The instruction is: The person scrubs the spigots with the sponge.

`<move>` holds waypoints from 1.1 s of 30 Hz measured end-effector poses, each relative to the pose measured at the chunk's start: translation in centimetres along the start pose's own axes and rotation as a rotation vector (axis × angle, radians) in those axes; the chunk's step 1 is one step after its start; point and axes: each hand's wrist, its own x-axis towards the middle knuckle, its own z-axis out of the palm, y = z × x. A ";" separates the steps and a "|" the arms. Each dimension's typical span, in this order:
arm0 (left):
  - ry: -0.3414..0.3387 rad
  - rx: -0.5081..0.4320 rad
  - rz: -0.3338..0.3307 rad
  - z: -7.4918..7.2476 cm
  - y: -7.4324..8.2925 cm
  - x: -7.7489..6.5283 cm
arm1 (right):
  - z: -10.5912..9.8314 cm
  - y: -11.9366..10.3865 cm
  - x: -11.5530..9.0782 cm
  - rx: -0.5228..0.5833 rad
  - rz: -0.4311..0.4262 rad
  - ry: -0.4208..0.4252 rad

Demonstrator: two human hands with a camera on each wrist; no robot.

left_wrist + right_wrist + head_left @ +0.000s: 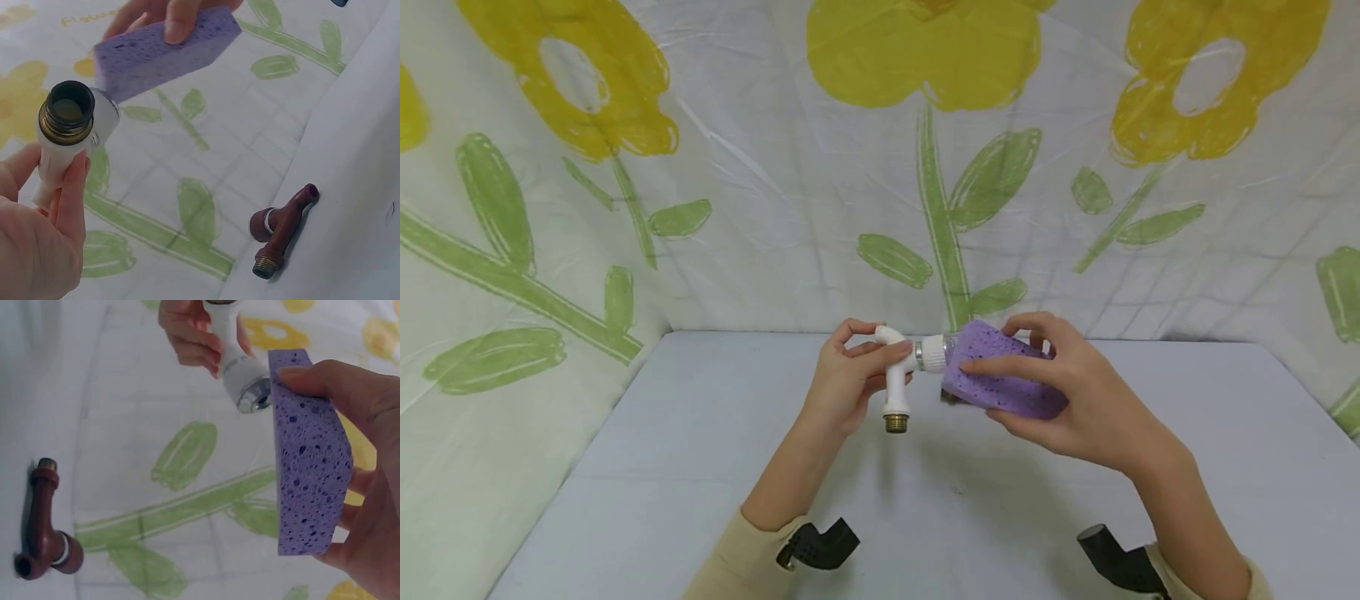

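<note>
My left hand [842, 379] pinches a white plastic tap [896, 385] by its body, thumb in front. The tap's brass threaded end [896, 423] points down, and its white ribbed knob [933, 353] faces right. In my right hand [1093, 408] is a purple sponge [1000, 375], gripped by its edges between thumb and fingers. One side of the sponge is right at the clear-and-silver end of the knob, as the right wrist view also shows with the sponge [312, 462] beside the tap [240, 378]. Both are held up above the table.
A dark red tap [284, 225] with a threaded end lies on the white table [700, 417], mostly hidden behind the sponge in the head view. Behind the table hangs a white sheet [760, 208] with yellow flowers. Black wrist mounts [823, 544] jut from both sleeves.
</note>
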 end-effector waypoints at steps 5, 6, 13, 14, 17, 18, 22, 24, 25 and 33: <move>0.002 -0.060 0.020 -0.4 0.6 0.0 | -0.3 0.0 0.0 0.067 0.014 0.007; -0.001 -0.065 0.024 -0.4 0.7 0.0 | -0.3 0.0 0.0 0.092 0.017 0.016; -0.048 -0.086 0.007 -0.4 0.6 0.0 | 0.3 -0.6 0.5 0.140 0.002 0.086; -0.049 -0.088 0.005 -0.4 0.6 0.1 | 0.4 -0.6 0.5 0.142 0.000 0.092; -0.053 -0.088 0.003 -0.3 0.4 0.1 | 0.7 -0.7 0.6 0.140 -0.003 0.111; -0.058 -0.087 0.000 -0.3 0.3 0.1 | 0.7 -0.7 0.7 0.140 -0.001 0.116; -0.093 -0.069 -0.002 -0.3 0.0 0.1 | 1.0 -0.7 0.7 0.136 0.010 0.142; -0.109 -0.060 0.004 -0.3 -0.1 0.1 | 1.1 -0.7 0.7 0.139 0.033 0.136; -0.114 -0.057 0.009 -0.3 -0.1 0.1 | 1.1 -0.8 0.7 0.138 0.044 0.133; -0.160 0.006 0.067 -0.4 -0.2 0.1 | 1.3 -0.9 0.6 0.156 0.158 0.118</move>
